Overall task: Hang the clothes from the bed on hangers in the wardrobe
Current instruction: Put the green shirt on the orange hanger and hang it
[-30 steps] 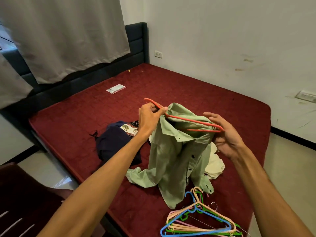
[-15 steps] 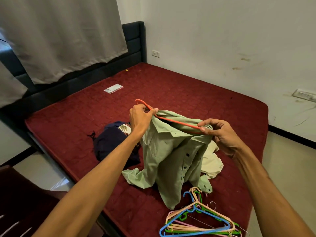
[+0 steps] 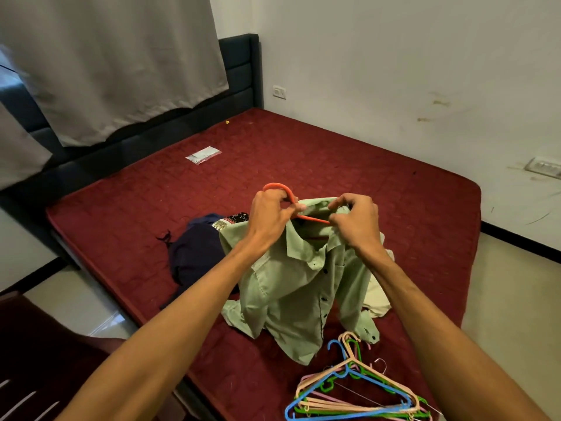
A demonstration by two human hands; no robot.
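Gripping the orange hanger (image 3: 275, 187), left hand (image 3: 271, 214); pinching the green shirt (image 3: 288, 287) at its collar, right hand (image 3: 357, 220).

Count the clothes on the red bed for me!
3 for sure: the light green buttoned shirt held up, a dark navy garment left of it, a cream garment behind its right side. Others may be hidden.
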